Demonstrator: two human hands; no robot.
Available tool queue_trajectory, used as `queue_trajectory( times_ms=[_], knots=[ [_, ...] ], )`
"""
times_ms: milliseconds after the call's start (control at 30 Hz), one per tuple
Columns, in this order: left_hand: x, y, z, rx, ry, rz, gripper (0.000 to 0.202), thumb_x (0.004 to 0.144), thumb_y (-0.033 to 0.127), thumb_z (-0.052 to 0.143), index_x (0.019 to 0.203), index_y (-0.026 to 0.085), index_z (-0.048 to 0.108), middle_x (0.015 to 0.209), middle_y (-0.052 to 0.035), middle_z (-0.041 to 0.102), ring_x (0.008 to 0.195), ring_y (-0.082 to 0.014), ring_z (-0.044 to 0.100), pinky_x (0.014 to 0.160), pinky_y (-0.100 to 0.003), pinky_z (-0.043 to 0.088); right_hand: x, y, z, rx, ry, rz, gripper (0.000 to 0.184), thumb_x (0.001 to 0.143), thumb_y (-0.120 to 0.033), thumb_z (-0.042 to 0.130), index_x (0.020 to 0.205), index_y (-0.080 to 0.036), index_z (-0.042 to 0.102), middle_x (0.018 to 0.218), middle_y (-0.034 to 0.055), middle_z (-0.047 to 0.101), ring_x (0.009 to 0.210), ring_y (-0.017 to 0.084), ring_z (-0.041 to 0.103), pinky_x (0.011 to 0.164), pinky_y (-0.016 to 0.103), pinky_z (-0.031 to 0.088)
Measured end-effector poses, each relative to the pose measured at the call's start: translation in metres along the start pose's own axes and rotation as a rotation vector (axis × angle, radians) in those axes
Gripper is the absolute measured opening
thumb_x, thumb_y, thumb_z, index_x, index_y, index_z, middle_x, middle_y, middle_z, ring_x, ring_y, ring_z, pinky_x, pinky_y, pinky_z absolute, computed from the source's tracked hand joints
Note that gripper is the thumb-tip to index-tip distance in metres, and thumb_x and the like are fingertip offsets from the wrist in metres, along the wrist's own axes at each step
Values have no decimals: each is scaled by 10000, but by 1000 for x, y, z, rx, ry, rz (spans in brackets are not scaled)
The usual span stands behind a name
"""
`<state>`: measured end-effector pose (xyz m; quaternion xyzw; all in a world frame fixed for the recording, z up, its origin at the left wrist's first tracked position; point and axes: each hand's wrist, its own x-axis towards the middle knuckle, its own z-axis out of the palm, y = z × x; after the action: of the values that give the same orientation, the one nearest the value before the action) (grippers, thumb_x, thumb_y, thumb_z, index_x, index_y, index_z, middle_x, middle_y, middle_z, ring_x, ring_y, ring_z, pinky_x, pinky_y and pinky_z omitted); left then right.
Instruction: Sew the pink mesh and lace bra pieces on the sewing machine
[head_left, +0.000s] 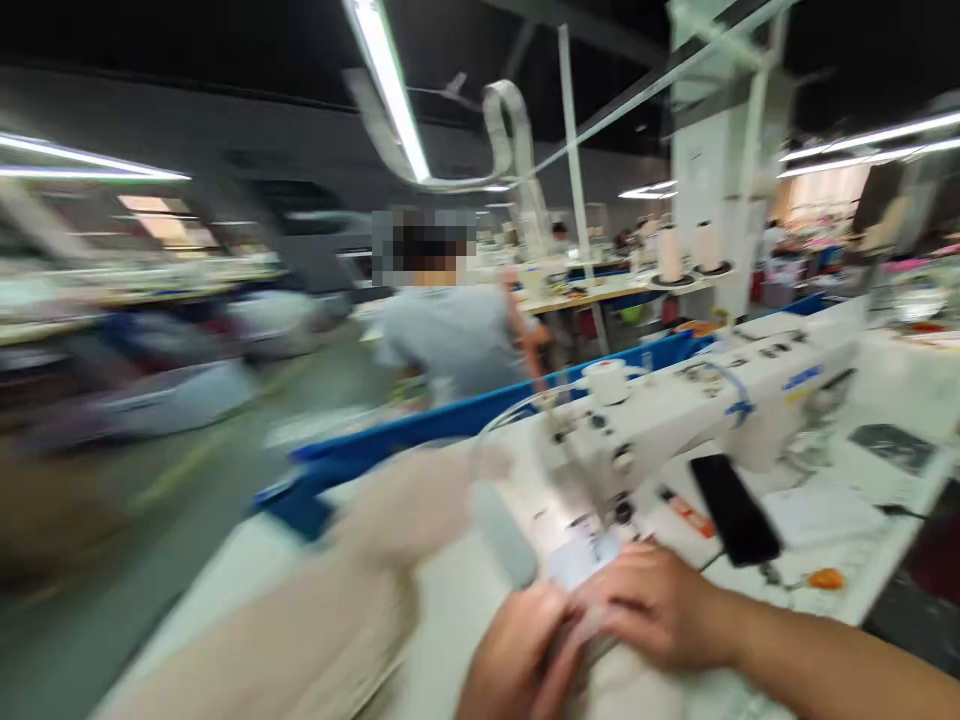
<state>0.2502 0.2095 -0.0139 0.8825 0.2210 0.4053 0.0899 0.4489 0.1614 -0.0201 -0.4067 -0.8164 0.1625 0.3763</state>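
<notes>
My left hand point(525, 640) and my right hand point(664, 603) meet in front of the needle area of a white sewing machine point(675, 410). Between them is a pale piece of fabric point(596, 622), with the fingers of both hands closed on it. Part of the fabric is hidden beneath my right hand, and motion smears its edges. The machine's lamp lights the bed just beyond my fingertips. To the left of the needle, a grey-green rounded flat piece point(504, 535) lies on the white table point(450, 610).
Beige cloth point(330, 610) spreads over the table's left side. Right of the machine head lie a black phone point(735, 510), an orange-handled tool point(686, 512) and a small orange item point(826, 579). Blue cloth point(450, 410) lines the far edge. Beyond it sits a person in grey point(454, 335).
</notes>
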Motion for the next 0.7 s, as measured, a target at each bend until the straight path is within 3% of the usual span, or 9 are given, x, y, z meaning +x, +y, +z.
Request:
queue_trajectory(
  times_ms=[100,233,500,700],
  knots=[
    [-18,10,-18,21,-81,-97,248,1086,289,503,887,219,632,822,-40,698,770,-202,652,707,-310,534,-13,9,6,146,25,-50,220,1130,-238,467,1088,-221,682,1057,74,762,961,250,646,915,430,464],
    [-21,9,-10,-8,-41,-157,108,996,194,573,946,212,667,851,-40,704,794,-209,623,745,-326,474,-24,19,3,93,14,-50,177,1119,-190,493,1081,-268,647,1004,27,715,918,224,625,868,377,457],
    [-26,9,-5,-71,-37,-138,133,1009,204,582,1016,217,714,857,-43,706,790,-213,619,755,-342,450,-27,14,3,-18,20,-20,185,1135,-255,463,1053,-277,628,954,14,700,857,215,653,801,357,519],
    [-25,11,-5,-62,-29,-129,162,1031,218,565,1054,235,724,844,-38,693,778,-212,610,736,-338,448,-30,14,3,-37,39,-1,198,1142,-298,463,1288,-310,597,1136,37,739,994,223,694,863,360,547]
  ],
)
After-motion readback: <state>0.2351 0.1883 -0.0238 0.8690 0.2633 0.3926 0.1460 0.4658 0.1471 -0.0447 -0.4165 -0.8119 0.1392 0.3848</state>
